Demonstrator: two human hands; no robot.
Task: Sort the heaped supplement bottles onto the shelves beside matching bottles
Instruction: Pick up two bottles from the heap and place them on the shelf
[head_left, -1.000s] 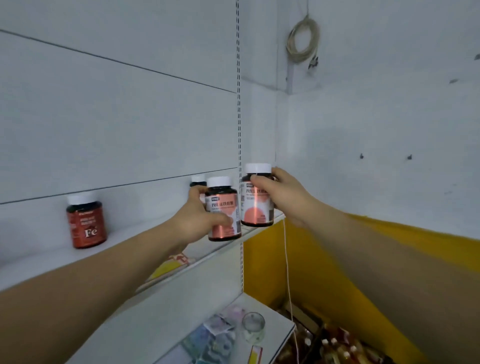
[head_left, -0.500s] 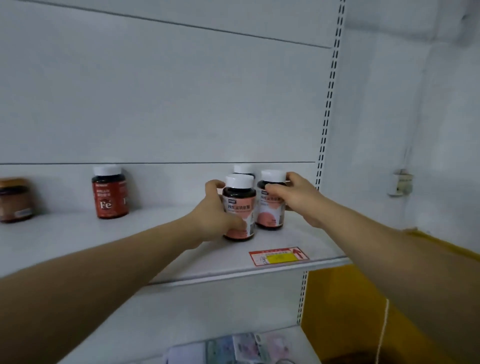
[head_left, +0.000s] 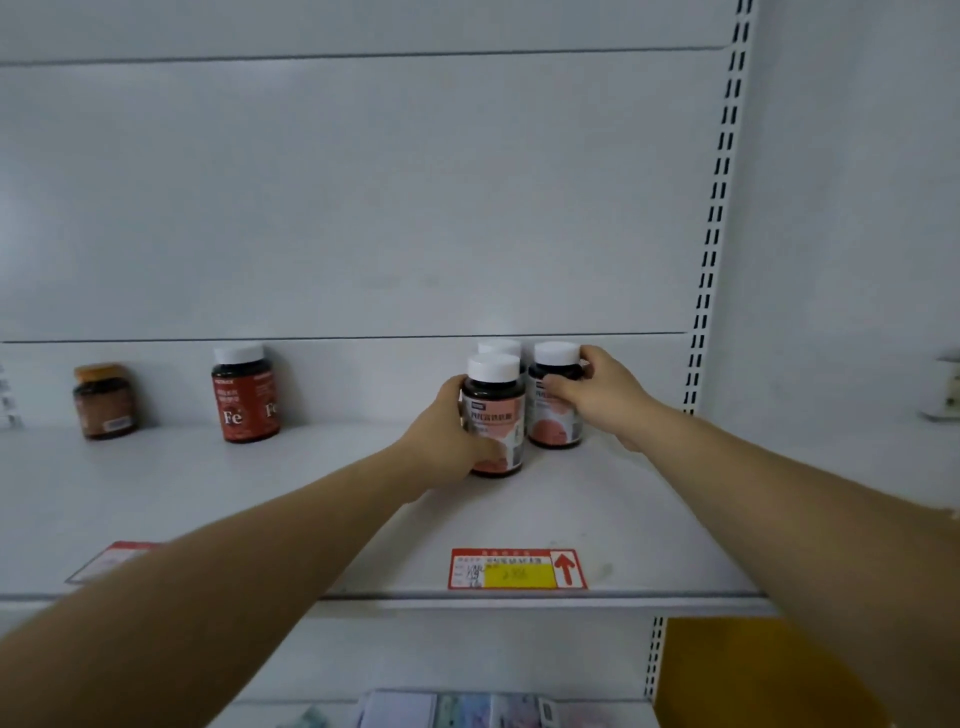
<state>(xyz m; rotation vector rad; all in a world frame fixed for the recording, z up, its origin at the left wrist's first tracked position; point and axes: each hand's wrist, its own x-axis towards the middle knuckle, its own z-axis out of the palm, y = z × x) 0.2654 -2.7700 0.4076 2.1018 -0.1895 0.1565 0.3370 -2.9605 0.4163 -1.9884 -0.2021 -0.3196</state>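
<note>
Two dark bottles with white caps and pink labels stand on the white shelf (head_left: 597, 499). My left hand (head_left: 447, 441) grips the front pink bottle (head_left: 496, 415) round its left side. My right hand (head_left: 602, 395) holds the right pink bottle (head_left: 553, 415) near its cap. Behind them peeks the white cap of a third matching bottle (head_left: 498, 347), mostly hidden. All three stand upright and close together.
Further left on the same shelf stand a red bottle marked Fe (head_left: 245, 395) and a brown jar with an orange lid (head_left: 104, 401). A red and yellow price tag (head_left: 517, 569) sits at the shelf's front edge. A slotted upright (head_left: 714, 249) bounds the shelf's right side.
Both hands have set the two pink bottles down on the shelf and pushed them back toward the third one. The camera has turned to face the shelf squarely.
</note>
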